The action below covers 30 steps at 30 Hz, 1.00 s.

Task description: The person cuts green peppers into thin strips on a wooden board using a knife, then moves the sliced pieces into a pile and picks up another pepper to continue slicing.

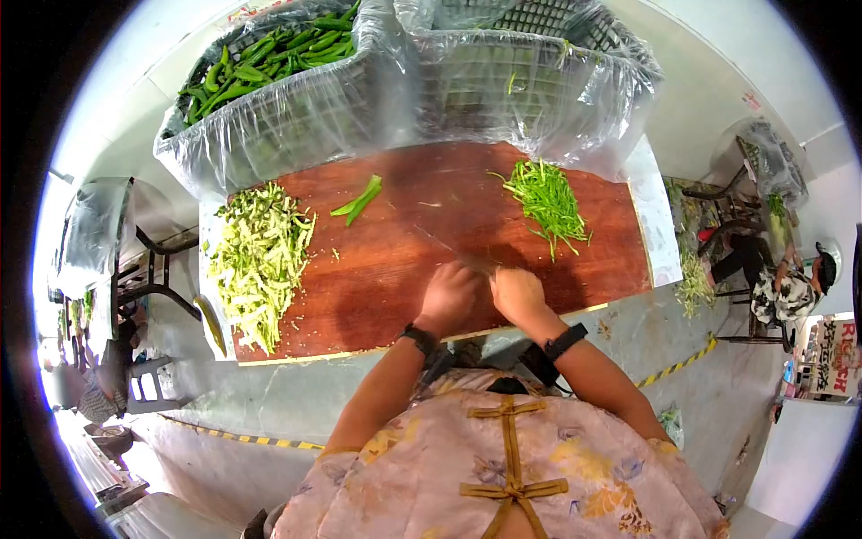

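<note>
Over the front middle of the reddish-brown board [395, 242], my left hand [451, 295] has its fingers curled, their tips blurred. Close beside it on the right, my right hand [518, 294] is closed in a fist-like grip. Whatever lies between the two hands is too small and blurred to make out. A pile of pale green chopped pieces [260, 260] covers the board's left end. Thin green strips [548, 202] lie in a heap at the right. Behind my left hand, a split green pepper [359, 200] rests on the board.
At the back left stands a plastic-lined crate [269, 135] of green peppers. Another lined crate [503, 99] adjoins it on the right. A person [795, 283] sits far right near a table with plastic on it. Yellow-black tape [242, 437] marks the floor.
</note>
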Motion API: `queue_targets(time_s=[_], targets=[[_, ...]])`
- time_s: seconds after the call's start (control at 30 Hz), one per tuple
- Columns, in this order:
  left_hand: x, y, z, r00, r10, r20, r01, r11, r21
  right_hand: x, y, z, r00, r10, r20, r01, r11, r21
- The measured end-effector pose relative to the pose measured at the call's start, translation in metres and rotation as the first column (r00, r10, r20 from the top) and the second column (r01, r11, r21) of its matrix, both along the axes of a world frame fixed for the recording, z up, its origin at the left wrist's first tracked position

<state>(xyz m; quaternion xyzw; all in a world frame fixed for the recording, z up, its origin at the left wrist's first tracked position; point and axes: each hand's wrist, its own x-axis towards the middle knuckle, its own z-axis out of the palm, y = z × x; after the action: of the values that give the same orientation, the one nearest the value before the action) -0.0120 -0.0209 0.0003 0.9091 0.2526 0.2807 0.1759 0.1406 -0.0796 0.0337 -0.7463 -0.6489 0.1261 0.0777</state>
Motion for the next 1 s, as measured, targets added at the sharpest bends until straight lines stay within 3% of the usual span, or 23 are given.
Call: queue_targets(time_s=[0.17, 0.37, 0.6, 0.73, 0.83, 1.0], targets=[[0.001, -0.001, -0.003, 1.0, 0.012, 0.015, -0.012, 1.0, 0.001, 0.009, 0.009, 0.012, 0.998, -0.061, -0.032, 0.062, 0.998, 0.021], [0.002, -0.002, -0.005, 0.998, 0.03, 0.047, -0.032, 0.998, 0.052, 0.008, -0.034, 0.033, 0.999, -0.043, -0.013, 0.041, 0.992, -0.118], [0.002, 0.0, -0.007, 0.995, 0.007, 0.096, -0.009, 1.0, 0.025, 0.011, -0.038, 0.025, 1.0, -0.016, -0.016, 0.015, 0.998, -0.065], [0.0, 0.002, -0.013, 0.998, -0.02, 0.056, 0.018, 0.999, 0.043, -0.001, -0.007, 0.011, 0.999, -0.032, -0.028, 0.029, 0.992, -0.12], [0.001, 0.001, -0.012, 0.998, 0.008, 0.06, -0.008, 1.0, 0.001, -0.002, 0.012, 0.009, 1.0, 0.008, 0.0, -0.008, 1.0, 0.004], [0.0, 0.0, -0.011, 0.997, 0.031, 0.071, -0.031, 1.0, -0.006, 0.005, -0.001, 0.018, 0.998, -0.063, -0.021, 0.063, 0.998, -0.014]])
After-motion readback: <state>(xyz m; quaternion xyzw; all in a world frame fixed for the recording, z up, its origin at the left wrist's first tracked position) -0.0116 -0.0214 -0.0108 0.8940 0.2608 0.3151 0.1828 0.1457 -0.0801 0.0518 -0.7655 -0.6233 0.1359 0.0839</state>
